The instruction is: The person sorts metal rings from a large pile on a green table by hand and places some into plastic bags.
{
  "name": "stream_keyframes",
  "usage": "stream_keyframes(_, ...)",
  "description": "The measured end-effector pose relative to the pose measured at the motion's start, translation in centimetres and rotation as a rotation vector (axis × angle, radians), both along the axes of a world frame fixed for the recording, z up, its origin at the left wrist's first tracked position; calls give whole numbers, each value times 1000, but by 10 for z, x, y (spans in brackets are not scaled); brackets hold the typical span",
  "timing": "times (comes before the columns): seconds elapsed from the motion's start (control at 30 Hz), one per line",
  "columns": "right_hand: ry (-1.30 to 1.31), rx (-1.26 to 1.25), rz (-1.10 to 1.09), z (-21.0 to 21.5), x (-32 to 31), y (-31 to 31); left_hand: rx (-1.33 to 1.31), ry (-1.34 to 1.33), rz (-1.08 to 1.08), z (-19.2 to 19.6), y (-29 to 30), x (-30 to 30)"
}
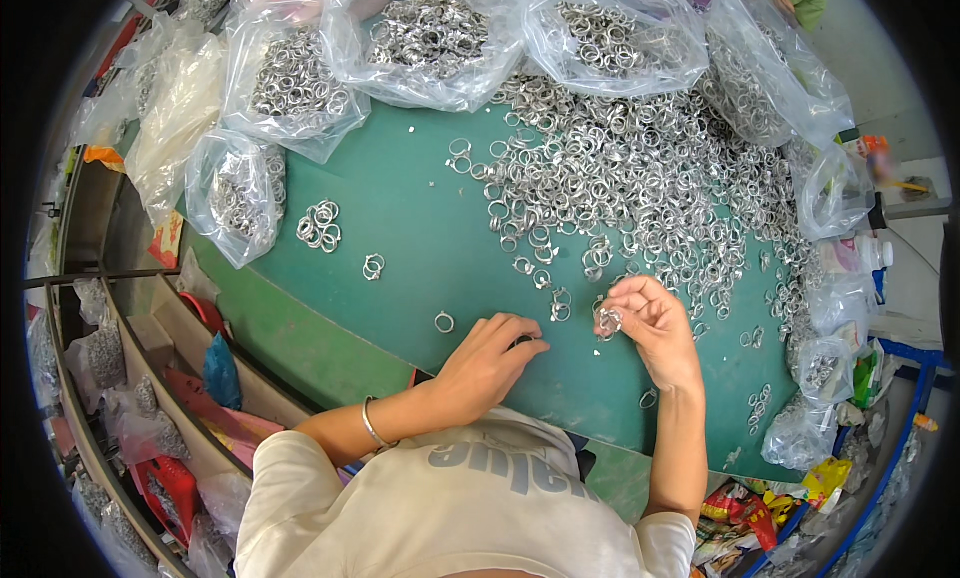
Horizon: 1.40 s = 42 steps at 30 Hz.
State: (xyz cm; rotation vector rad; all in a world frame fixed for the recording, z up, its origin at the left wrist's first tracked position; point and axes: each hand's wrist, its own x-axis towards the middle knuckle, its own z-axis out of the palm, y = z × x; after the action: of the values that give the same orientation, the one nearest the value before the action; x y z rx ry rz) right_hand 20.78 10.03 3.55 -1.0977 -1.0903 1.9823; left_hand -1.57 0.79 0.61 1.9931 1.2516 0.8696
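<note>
My right hand is closed in a pinch on a few silver rings, held just in front of a large heap of silver rings. My left hand rests low at the table's near side, its fingers curled together. A dark spot shows between its thumb and forefinger, too small to name. Left of it, a single ring lies on the green tabletop. Farther left are a small group of rings and a bigger cluster. Loose rings lie between my hands.
Clear plastic bags full of rings line the far edge, among them a large bag and another bag. A smaller bag stands at the left. Shelving with bagged goods is on the left, a blue rack on the right.
</note>
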Motion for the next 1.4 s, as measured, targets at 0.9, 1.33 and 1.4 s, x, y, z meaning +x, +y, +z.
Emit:
stream_keyframes(0.9,-1184,850,15,-1,-6,5,-2,14,-3,-4,1,2)
stream_keyframes(1.33,-1241,922,172,15,-34,15,9,-11,0,-7,-1,2)
stream_keyframes(1.4,-1211,947,138,20,-45,22,8,-19,-10,-8,-1,3)
